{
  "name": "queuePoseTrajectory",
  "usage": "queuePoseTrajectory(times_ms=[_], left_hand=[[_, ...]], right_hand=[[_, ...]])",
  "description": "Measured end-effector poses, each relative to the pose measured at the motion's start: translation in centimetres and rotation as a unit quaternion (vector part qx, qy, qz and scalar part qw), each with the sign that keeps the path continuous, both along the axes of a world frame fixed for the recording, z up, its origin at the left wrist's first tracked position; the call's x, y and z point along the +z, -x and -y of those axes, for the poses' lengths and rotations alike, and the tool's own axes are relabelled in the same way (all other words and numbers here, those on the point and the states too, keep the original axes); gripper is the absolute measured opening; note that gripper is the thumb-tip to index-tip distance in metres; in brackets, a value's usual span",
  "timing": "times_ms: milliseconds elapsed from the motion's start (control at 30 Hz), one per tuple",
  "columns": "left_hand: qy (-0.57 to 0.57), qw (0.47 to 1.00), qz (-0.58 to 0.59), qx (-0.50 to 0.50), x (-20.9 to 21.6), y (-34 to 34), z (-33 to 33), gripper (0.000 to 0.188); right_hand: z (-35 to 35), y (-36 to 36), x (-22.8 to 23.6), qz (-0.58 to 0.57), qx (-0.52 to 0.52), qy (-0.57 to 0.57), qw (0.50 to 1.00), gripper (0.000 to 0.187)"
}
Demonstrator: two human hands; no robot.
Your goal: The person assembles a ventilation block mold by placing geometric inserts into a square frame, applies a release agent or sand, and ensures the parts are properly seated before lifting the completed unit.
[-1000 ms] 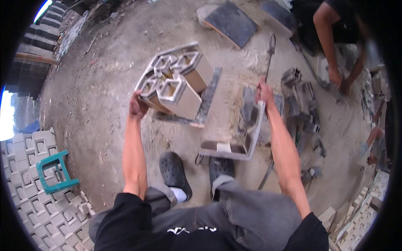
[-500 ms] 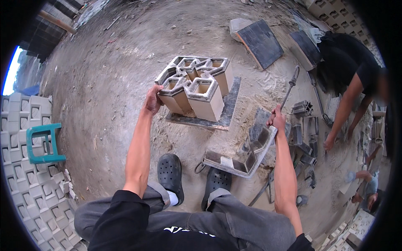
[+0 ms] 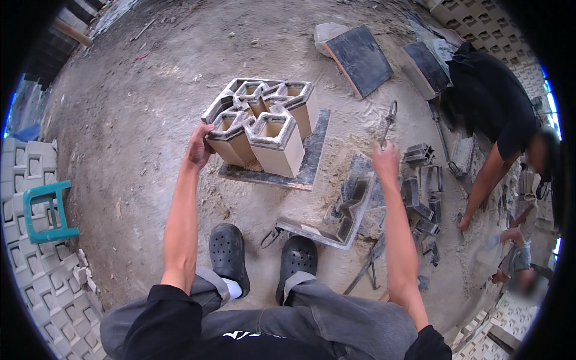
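Note:
In front of me a pale, hollow breeze block (image 3: 277, 150) with star-like openings stands on a dark board (image 3: 303, 179). An angled metal mold half (image 3: 215, 107) still runs along its far and left sides. My left hand (image 3: 200, 147) is closed around that mold half's near left corner. To the right, my right hand (image 3: 386, 161) is closed on a metal rod (image 3: 390, 120) with a looped end. This rod seems to belong to a second angled mold half (image 3: 354, 231), low over the ground and apart from the block. Another looped rod end (image 3: 270, 238) shows by my shoe.
Metal mold cores (image 3: 418, 155) and rods lie to the right. Dark boards (image 3: 363, 60) lean farther back. At right a person (image 3: 495, 90) bends over with an arm reaching down. A teal stool (image 3: 51, 211) stands left beside stacked blocks (image 3: 45, 279).
The detached mold half has swung lower and turned, its inner faces less visible. My right hand has shifted with its rod, which now points more upright. The left hand keeps its hold.

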State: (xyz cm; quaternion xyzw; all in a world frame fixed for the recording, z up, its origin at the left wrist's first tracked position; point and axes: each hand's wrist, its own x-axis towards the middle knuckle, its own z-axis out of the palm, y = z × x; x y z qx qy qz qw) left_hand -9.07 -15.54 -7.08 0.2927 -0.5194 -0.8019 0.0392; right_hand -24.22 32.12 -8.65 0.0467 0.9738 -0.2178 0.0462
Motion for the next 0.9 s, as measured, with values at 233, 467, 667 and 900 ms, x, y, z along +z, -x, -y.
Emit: queuePoseTrajectory(times_ms=[233,467,667,900], left_hand=[[-0.008,0.998,-0.007,-0.064,-1.6,-0.5,2.0,0.048],[-0.005,0.999,0.001,-0.034,-2.3,0.3,1.9,0.036],[0.003,1.000,0.001,-0.014,-0.2,0.2,0.3,0.019],[0.032,0.998,-0.007,-0.046,1.5,0.2,-0.2,0.031]], right_hand=[[15.0,-9.6,7.6,0.305,-0.086,0.500,0.806,0.073],[16.9,-9.6,3.5,0.219,-0.150,0.489,0.831,0.057],[16.5,-10.4,3.6,0.159,-0.106,0.393,0.899,0.052],[15.7,-11.1,2.0,0.103,-0.053,0.474,0.873,0.041]])
